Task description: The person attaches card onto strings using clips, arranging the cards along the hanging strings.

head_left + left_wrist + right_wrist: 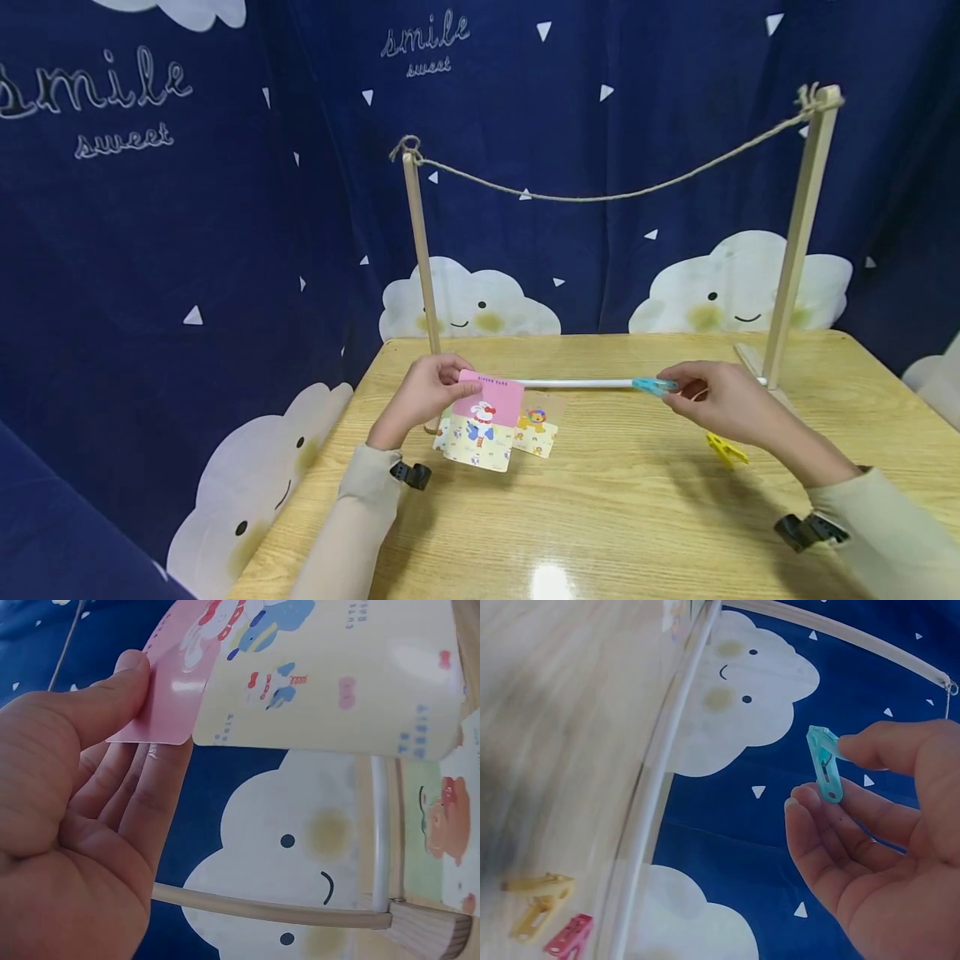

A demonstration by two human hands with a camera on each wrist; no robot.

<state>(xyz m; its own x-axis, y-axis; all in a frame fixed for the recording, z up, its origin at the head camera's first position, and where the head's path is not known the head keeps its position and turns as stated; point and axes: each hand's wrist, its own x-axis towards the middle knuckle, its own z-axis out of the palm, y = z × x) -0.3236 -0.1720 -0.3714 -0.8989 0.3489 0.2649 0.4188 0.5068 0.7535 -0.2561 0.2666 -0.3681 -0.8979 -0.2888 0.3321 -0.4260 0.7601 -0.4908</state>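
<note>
Pinching a pink-and-cream rabbit card [480,446] in the left hand [423,392], raised over the wooden table [600,517] in front of the left post [422,242]. Pinching a turquoise clip [649,386] between thumb and fingers of the right hand [723,396], also raised, to the left of the right post [802,225]. Partly screening, with the raised card, a lion card [538,433] and a bear card [450,817]. Crossing low behind both hands with a white rod [570,383], partly hidden by them. Strung above with a sagging rope [577,200], knotted to both post tops. Scattered below the right hand with a yellow clip [726,450] and, beside it in the right wrist view, a pink clip [570,935]. Backed by a navy curtain [300,167] with white clouds.
</note>
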